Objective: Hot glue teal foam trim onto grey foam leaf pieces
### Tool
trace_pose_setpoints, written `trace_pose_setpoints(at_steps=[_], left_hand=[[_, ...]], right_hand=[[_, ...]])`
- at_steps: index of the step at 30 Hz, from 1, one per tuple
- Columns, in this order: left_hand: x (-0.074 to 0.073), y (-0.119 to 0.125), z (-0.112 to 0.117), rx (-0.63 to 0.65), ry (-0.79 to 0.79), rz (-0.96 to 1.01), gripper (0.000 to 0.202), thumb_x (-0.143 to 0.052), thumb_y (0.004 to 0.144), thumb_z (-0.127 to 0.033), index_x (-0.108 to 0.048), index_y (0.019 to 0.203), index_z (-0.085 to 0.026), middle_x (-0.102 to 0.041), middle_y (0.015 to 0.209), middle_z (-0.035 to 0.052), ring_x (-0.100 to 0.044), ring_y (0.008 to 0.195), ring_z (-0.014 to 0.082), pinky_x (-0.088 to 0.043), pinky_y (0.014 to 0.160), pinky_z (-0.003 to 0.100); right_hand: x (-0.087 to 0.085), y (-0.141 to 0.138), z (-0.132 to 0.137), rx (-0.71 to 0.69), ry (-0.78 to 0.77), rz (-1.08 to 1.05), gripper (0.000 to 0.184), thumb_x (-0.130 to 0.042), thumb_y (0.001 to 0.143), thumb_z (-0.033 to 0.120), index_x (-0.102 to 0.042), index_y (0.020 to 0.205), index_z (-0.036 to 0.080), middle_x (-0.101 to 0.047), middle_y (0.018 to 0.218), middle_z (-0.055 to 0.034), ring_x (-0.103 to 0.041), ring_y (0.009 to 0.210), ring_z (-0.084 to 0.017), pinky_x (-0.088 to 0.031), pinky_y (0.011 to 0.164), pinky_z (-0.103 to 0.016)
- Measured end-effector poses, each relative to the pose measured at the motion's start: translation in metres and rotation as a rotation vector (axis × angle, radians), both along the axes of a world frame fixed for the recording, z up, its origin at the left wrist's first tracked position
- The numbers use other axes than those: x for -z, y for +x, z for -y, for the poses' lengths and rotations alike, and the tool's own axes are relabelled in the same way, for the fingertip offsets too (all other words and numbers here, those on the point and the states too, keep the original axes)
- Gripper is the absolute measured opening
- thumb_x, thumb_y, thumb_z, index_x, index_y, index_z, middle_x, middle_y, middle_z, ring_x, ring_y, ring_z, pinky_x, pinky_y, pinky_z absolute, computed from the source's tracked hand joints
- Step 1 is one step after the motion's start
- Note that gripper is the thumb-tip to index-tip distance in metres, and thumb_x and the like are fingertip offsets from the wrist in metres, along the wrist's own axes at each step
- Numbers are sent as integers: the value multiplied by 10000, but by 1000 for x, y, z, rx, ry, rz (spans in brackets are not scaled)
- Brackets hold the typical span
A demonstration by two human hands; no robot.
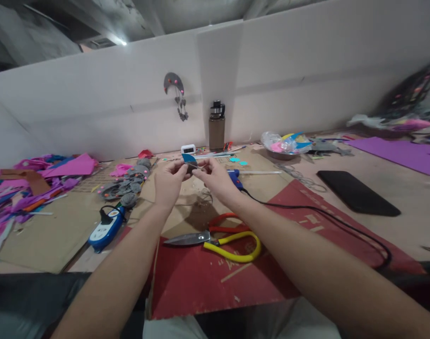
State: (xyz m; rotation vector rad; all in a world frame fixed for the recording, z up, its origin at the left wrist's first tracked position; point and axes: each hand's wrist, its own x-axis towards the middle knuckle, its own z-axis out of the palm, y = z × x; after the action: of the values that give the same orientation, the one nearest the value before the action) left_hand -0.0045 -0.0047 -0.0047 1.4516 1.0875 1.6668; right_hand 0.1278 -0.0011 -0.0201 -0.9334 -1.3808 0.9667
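Observation:
Both my hands are raised over the middle of the table, fingers pinched together. My left hand and my right hand pinch a small blue leaf-shaped foam piece between them, with a thin wire or stick poking toward the right hand. Below my hands lie scissors with yellow and red handles on red cardboard. A blue glue gun lies just behind my right hand, its black cable running off to the right.
A grey felt crescent with rolled flowers and a blue-and-white device lie at left. Pink and purple scraps pile at far left. A brown bottle, a bowl of scraps, a black phone-like slab and purple sheet are behind and right.

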Motion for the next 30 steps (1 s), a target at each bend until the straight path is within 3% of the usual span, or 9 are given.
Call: trace_pose_setpoints(at_steps=[6,15,30], left_hand=[[0,3,1,112,-97,97,261,-754,639,-304,-733,848,-149,-710,886,61,-658,773,155,-576,665,270],[-3,7,4,123,-142,144,223,-753,632,-273,-709,809,-144,-697,852,59,-655,762,164,-576,649,290],[-3,8,5,163,-206,211,201,-737,653,-228,-678,817,-128,-686,828,53,-660,694,139,-572,614,271]], right_hand=[[-9,12,1,140,153,49,126,-566,752,308,-566,735,184,-448,620,46,-392,594,-107,-337,597,-260],[-11,14,2,206,140,68,168,-588,757,355,-578,719,192,-429,607,43,-369,590,-109,-327,578,-257],[-12,18,-1,197,137,43,180,-583,754,345,-625,747,171,-490,625,33,-391,603,-105,-352,602,-259]])
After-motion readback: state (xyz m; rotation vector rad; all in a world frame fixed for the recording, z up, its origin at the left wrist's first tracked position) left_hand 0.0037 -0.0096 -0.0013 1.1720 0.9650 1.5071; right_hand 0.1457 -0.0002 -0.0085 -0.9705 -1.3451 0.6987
